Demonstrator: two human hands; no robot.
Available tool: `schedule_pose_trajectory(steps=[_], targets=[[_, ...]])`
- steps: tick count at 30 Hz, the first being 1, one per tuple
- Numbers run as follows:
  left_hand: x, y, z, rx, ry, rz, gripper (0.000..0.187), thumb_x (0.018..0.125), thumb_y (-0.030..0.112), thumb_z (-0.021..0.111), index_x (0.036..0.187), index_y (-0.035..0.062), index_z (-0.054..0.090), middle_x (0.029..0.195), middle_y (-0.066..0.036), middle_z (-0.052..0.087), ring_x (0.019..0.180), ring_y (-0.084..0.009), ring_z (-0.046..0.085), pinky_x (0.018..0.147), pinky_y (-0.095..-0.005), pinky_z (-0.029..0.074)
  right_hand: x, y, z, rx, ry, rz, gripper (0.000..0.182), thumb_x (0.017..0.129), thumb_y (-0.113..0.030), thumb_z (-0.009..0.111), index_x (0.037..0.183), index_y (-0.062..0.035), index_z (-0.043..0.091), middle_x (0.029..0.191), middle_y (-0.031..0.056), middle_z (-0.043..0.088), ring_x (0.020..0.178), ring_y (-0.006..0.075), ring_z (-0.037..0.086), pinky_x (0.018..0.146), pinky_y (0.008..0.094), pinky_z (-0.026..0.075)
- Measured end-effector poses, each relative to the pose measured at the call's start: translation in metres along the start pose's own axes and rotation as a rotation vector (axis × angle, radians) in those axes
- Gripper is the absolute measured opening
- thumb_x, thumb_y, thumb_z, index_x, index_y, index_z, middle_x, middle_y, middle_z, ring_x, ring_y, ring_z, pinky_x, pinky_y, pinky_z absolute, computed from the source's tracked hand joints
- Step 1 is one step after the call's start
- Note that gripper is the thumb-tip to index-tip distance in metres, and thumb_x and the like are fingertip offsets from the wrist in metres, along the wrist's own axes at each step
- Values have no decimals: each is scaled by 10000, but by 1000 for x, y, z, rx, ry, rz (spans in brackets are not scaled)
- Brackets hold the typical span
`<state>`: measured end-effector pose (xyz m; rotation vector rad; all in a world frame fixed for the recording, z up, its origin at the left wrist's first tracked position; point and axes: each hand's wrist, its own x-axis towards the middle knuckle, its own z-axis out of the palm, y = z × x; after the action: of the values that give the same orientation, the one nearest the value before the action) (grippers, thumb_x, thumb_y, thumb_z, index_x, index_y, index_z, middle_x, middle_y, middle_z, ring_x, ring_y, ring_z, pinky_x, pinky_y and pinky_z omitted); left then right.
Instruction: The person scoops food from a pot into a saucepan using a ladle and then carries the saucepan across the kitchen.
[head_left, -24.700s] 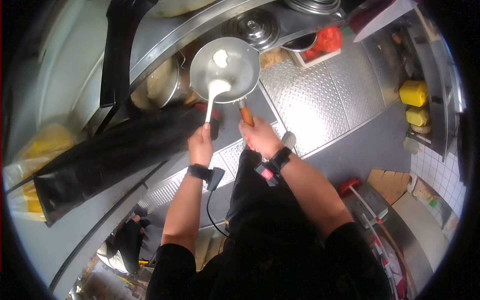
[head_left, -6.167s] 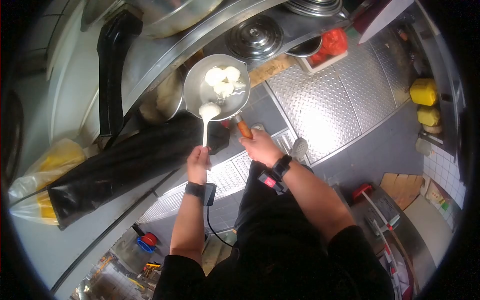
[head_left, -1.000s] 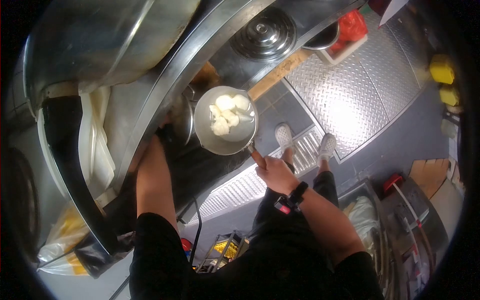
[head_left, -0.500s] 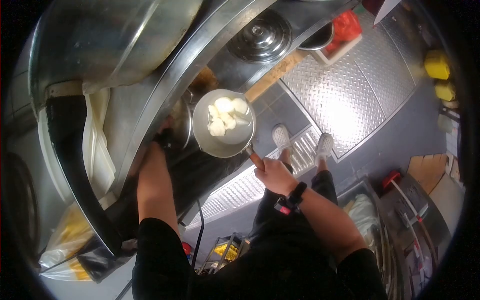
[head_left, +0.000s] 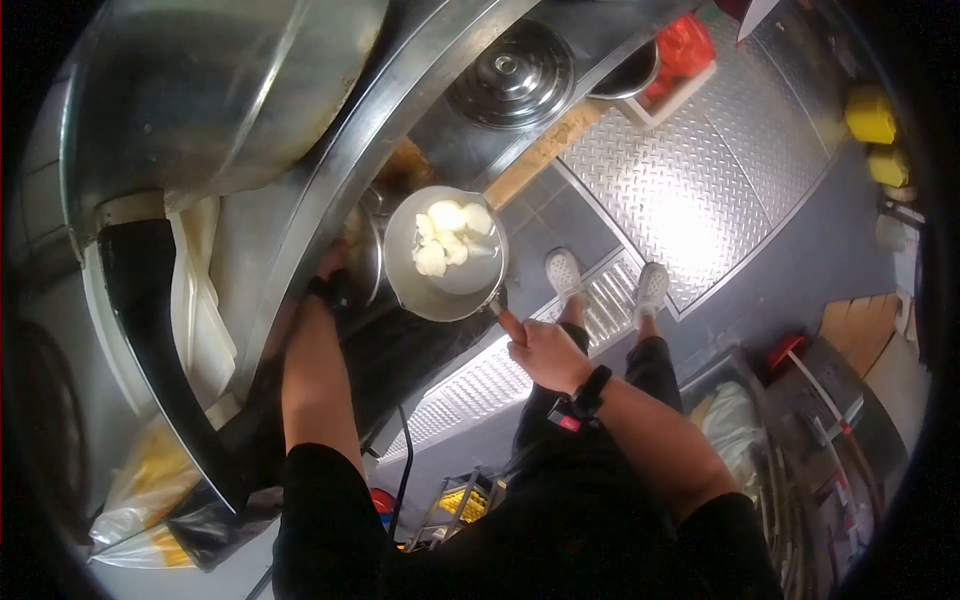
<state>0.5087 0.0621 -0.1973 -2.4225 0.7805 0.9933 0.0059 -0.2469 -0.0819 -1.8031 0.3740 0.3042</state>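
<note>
My right hand [head_left: 551,356] is wrapped round the brown handle of a pale metal saucepan [head_left: 462,306], held level in front of me. Pale, off-white chunks [head_left: 452,236] lie in the pan, with what looks like clear liquid around them. In the shadow under the counter's raised metal edge, my left hand [head_left: 333,262] reaches beside a round metal pot [head_left: 374,262]. Its fingers are too dark and hidden to make out, so I cannot see whether they hold anything.
A large metal vessel [head_left: 210,100] with a black handle [head_left: 160,340] stands on the left. Beyond the pan are a shiny round lid [head_left: 512,75], a wooden board [head_left: 540,150] and a white tub [head_left: 668,100] with a red bag. Below lies a grated floor drain [head_left: 490,385].
The view has shifted slightly. My left hand shows a little more beside the pot. The saucepan stays in my right hand, almost in the same place.
</note>
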Motion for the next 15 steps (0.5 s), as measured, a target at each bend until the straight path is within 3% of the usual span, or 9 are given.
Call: schedule_pose_trajectory(steps=[2,3,5,9,11,14,15], targets=[[11,-19,47,82,496,202,403,961,393,588,1180,77,706,1190,-194,665,1010,-257,645,887,-414,512,0,-1,1,27,8,36,319,908,-227,556,847,86,553,779,284,623,769,469,635,738,520,518],[4,-11,41,84,500,199,403,961,393,588,1180,77,706,1190,-194,665,1010,-257,645,887,-414,512,0,-2,1,50,10,73,318,908,-227,555,846,85,550,771,284,620,769,470,634,734,520,518],[-12,20,27,-274,407,-226,399,922,435,649,1124,101,730,945,-86,690,738,-208,608,663,-384,501,-1,-11,-7,85,27,103,321,908,-230,555,846,84,548,763,283,618,769,470,634,733,522,517],[8,-19,51,-644,439,-110,384,883,447,709,1112,140,739,801,14,627,605,-153,508,552,-360,440,-2,-24,-18,149,45,182,328,906,-238,555,839,83,546,745,286,616,770,475,635,739,525,516],[-19,1,10,-932,-63,-114,349,883,428,716,1115,169,742,782,33,599,620,-131,495,565,-333,430,-1,-22,-18,156,58,187,330,906,-239,554,837,83,547,746,289,617,771,476,636,742,525,516],[-37,42,-8,-834,-26,-277,321,906,398,703,1131,172,738,785,29,601,641,-112,498,567,-308,422,-2,-5,-3,117,51,139,330,904,-237,554,833,85,549,749,294,619,773,477,640,745,523,517],[-25,26,3,-835,-25,-278,321,906,398,703,1131,172,738,785,29,601,641,-112,498,567,-308,422,-2,0,2,73,36,84,328,903,-234,555,832,86,550,752,297,619,774,477,642,745,522,518]])
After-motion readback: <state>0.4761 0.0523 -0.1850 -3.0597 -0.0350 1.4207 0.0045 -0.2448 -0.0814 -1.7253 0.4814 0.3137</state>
